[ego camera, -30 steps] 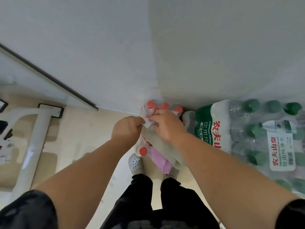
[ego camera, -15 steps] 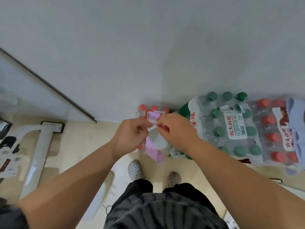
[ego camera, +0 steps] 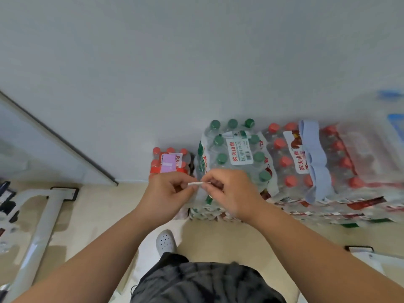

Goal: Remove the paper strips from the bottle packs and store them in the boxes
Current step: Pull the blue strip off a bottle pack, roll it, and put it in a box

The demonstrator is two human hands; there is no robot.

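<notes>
My left hand (ego camera: 169,193) and my right hand (ego camera: 227,193) pinch the two ends of a small folded white paper strip (ego camera: 196,183) between them, in front of the stacked bottle packs. Behind my hands stands a green-capped bottle pack (ego camera: 235,154). A small red-capped pack (ego camera: 169,162) sits on the floor to the left with a pink strip (ego camera: 168,163) lying on top. To the right, a red-capped pack (ego camera: 290,158) carries a light blue strip (ego camera: 314,158) draped over it.
More wrapped bottle packs (ego camera: 360,171) stack toward the right. A white wall rises behind them. A white metal frame (ego camera: 41,232) stands on the beige floor at left. My white shoe (ego camera: 165,241) is below my hands. A white box edge (ego camera: 367,256) shows at lower right.
The view has swung right and up, revealing more packs. The pink strip that hung from my hands is gone from them; both hands now pinch a small folded white strip.
</notes>
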